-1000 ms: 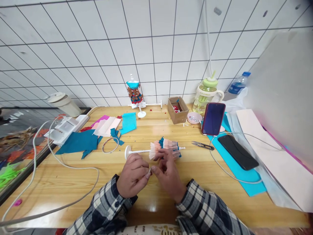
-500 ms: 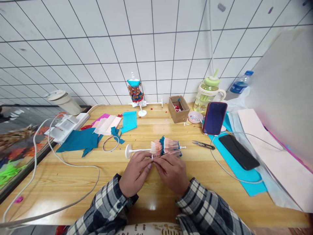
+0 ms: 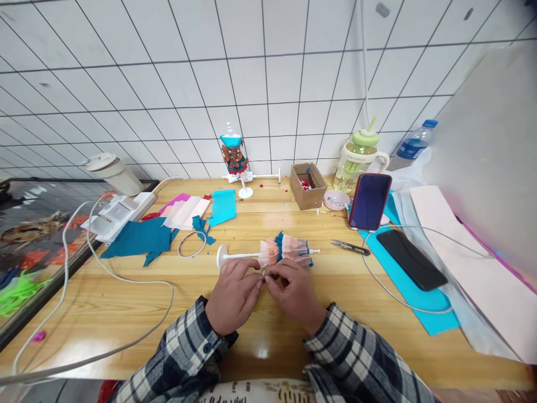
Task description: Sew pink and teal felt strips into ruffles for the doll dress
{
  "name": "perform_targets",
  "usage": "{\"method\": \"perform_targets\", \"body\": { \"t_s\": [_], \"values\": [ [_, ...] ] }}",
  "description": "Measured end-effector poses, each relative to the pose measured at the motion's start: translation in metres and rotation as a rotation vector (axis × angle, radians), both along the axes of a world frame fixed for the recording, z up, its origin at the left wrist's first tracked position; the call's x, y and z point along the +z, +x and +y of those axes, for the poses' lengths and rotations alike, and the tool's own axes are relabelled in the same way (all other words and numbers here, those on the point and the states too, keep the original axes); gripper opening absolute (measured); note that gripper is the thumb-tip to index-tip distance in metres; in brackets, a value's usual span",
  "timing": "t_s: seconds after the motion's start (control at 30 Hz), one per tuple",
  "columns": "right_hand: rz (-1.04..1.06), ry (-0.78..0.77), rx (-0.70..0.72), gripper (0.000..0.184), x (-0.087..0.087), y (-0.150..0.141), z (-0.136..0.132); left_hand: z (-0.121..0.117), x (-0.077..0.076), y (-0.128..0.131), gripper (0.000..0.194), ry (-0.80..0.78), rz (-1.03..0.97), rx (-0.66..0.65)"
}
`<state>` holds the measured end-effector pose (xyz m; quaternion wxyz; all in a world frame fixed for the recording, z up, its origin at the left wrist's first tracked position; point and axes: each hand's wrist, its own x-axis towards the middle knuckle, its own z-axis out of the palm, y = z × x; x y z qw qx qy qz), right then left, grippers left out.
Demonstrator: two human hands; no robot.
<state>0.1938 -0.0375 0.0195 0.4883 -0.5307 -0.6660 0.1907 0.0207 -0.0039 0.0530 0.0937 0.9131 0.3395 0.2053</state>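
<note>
My left hand (image 3: 235, 294) and my right hand (image 3: 294, 291) meet fingertip to fingertip at the middle of the table. Both are closed in a pinch around a tiny pale piece, too small to name and mostly hidden by the fingers. Just beyond them a small dress form (image 3: 289, 248) lies on its side, dressed in ruffled peach and teal crepe paper. Its white round base (image 3: 221, 256) points left and its knobbed tip points right. A pair of thread snips (image 3: 351, 247) lies right of the form, apart from my hands.
Teal paper (image 3: 138, 238) and a ring (image 3: 192, 244) lie to the left, near a white cable. A decorated dress form (image 3: 233, 154), a cardboard box (image 3: 308, 190) and a green-lidded jug (image 3: 361, 154) stand along the wall. Two phones, one upright (image 3: 370, 201), one flat (image 3: 411, 260), are at right.
My fingertips have shifted slightly around the small pale piece, which shows less now. My right fingers are more curled. The view has moved a little; the dress form stays lying in place.
</note>
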Motion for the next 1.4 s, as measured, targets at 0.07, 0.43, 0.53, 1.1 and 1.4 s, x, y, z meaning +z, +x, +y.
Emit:
{"method": "perform_targets", "body": {
  "t_s": [0.07, 0.43, 0.53, 1.1, 1.4],
  "values": [
    [0.097, -0.037, 0.014, 0.008, -0.001, -0.001, 0.001, 0.0, 0.0, 0.001, 0.022, -0.033, -0.027, 0.002],
    [0.146, -0.024, 0.096, 0.014, 0.0, -0.006, -0.004, 0.005, -0.004, 0.002, 0.017, -0.05, -0.201, 0.028],
    [0.092, 0.01, 0.101, 0.016, -0.002, -0.008, -0.006, 0.004, -0.007, 0.003, 0.016, -0.039, -0.259, 0.05],
    [0.004, -0.021, 0.021, 0.014, -0.005, -0.005, -0.007, 0.002, -0.011, 0.007, 0.017, -0.079, -0.23, 0.046],
    [0.154, -0.135, 0.029, 0.009, -0.003, -0.007, -0.004, 0.0, -0.008, 0.007, 0.015, -0.079, -0.259, 0.046]
  ]
}}
